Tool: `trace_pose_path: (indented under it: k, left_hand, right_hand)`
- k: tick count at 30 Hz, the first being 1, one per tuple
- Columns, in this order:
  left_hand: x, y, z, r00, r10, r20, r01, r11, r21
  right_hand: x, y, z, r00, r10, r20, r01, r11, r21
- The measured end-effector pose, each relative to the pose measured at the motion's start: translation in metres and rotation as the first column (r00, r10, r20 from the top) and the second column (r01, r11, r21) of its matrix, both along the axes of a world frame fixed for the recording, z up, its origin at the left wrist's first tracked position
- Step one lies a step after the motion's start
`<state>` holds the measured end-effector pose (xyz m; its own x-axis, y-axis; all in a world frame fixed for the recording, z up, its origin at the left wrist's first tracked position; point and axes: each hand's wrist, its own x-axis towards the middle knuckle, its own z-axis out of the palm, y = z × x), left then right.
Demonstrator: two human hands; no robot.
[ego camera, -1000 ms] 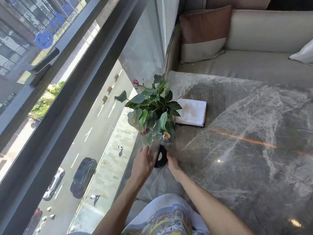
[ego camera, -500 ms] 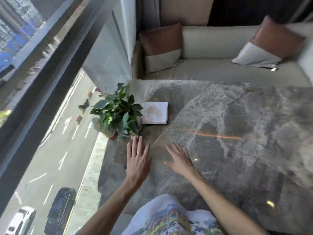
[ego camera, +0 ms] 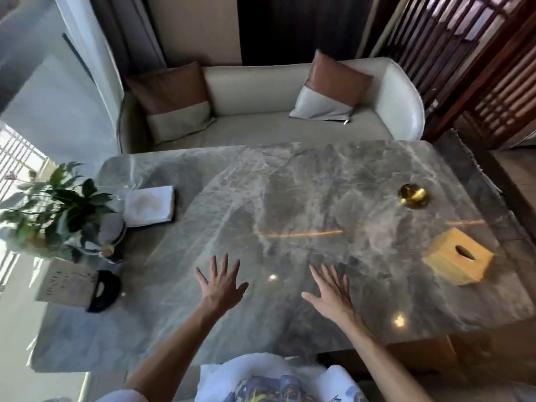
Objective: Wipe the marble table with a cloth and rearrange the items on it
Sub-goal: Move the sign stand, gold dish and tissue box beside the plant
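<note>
Both palms down over the near middle of the grey marble table [ego camera: 290,198], left hand [ego camera: 222,284] and right hand [ego camera: 330,291] well apart, fingers spread wide and gripping nothing (contact with the stone impossible to judge). Folded white cloth [ego camera: 149,206] lying flat near the far left corner, just beside a leafy potted plant [ego camera: 61,210], with a card stand on a black base [ego camera: 101,291] nearer on that side. Off to the right, a yellow wooden tissue box [ego camera: 458,256] and beyond it a small brass dome [ego camera: 413,195].
</note>
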<state>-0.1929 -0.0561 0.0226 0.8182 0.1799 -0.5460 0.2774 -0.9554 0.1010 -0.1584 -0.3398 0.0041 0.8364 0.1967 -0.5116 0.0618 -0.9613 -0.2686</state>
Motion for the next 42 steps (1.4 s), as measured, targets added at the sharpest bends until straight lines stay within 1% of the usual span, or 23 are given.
trace_pose_path:
  k: [3, 5, 8, 11, 15, 17, 19, 21, 23, 25, 28, 29, 31, 34, 38, 40, 42]
  left_hand:
    - [0.010, -0.043, 0.000, 0.999, -0.019, -0.041, 0.019, 1.000, 0.010]
    - [0.014, -0.072, 0.003, 0.996, -0.043, -0.074, 0.044, 0.999, 0.013]
    - [0.021, -0.105, 0.005, 0.997, -0.049, -0.065, 0.049, 0.999, -0.002]
    - [0.029, -0.126, 0.007, 0.992, -0.085, -0.094, 0.085, 0.996, -0.007]
    - [0.045, -0.152, 0.001, 0.969, -0.211, -0.129, 0.212, 0.977, -0.007]
    - [0.061, -0.170, 0.000, 0.957, -0.273, -0.096, 0.272, 0.962, -0.018]
    - [0.076, -0.192, 0.001, 0.945, -0.317, -0.081, 0.315, 0.948, -0.037]
    - [0.086, -0.216, 0.005, 0.938, -0.335, -0.089, 0.331, 0.942, -0.064]
    - [0.096, -0.241, 0.006, 0.934, -0.345, -0.090, 0.334, 0.935, -0.114]
    - [0.106, -0.266, 0.006, 0.926, -0.368, -0.083, 0.352, 0.922, -0.161]
    - [0.125, -0.310, 0.005, 0.932, -0.353, -0.085, 0.330, 0.922, -0.202]
    - [0.134, -0.327, 0.004, 0.936, -0.342, -0.080, 0.319, 0.922, -0.218]
    - [0.154, -0.364, 0.004, 0.945, -0.318, -0.073, 0.290, 0.921, -0.259]
    - [0.188, -0.420, 0.002, 0.955, -0.281, -0.089, 0.243, 0.922, -0.301]
    - [0.222, -0.484, -0.005, 0.962, -0.245, -0.121, 0.197, 0.928, -0.315]
    - [0.231, -0.511, -0.009, 0.964, -0.218, -0.150, 0.154, 0.923, -0.353]
    - [0.238, -0.535, -0.014, 0.963, -0.194, -0.187, 0.109, 0.916, -0.387]
  right_hand:
    - [0.013, -0.043, 0.003, 1.000, 0.002, 0.019, -0.003, 1.000, 0.007]
    - [0.017, -0.073, 0.008, 1.000, -0.010, 0.004, 0.010, 1.000, 0.012]
    - [0.019, -0.110, 0.009, 0.999, -0.043, 0.007, 0.042, 0.999, 0.028]
    - [0.022, -0.134, 0.009, 0.993, -0.107, -0.056, 0.111, 0.992, 0.059]
    - [0.019, -0.150, 0.014, 0.971, -0.221, -0.091, 0.229, 0.970, 0.086]
    - [0.017, -0.159, 0.019, 0.953, -0.294, -0.075, 0.301, 0.947, 0.113]
    - [0.014, -0.174, 0.025, 0.934, -0.346, -0.092, 0.356, 0.925, 0.136]
    - [0.010, -0.196, 0.032, 0.895, -0.423, -0.138, 0.444, 0.876, 0.190]
    - [0.008, -0.222, 0.034, 0.823, -0.536, -0.192, 0.569, 0.770, 0.288]
    - [0.008, -0.253, 0.035, 0.746, -0.631, -0.214, 0.661, 0.660, 0.358]
    - [0.013, -0.305, 0.030, 0.643, -0.733, -0.219, 0.736, 0.514, 0.440]
    - [0.018, -0.322, 0.027, 0.614, -0.759, -0.216, 0.753, 0.482, 0.448]
    - [0.034, -0.357, 0.021, 0.587, -0.783, -0.205, 0.772, 0.465, 0.433]
    - [0.069, -0.403, 0.009, 0.551, -0.798, -0.243, 0.816, 0.456, 0.354]
    - [0.112, -0.439, -0.007, 0.549, -0.763, -0.340, 0.823, 0.425, 0.376]
    - [0.126, -0.444, -0.010, 0.526, -0.747, -0.407, 0.841, 0.386, 0.378]
    - [0.133, -0.443, -0.014, 0.482, -0.727, -0.488, 0.864, 0.304, 0.401]
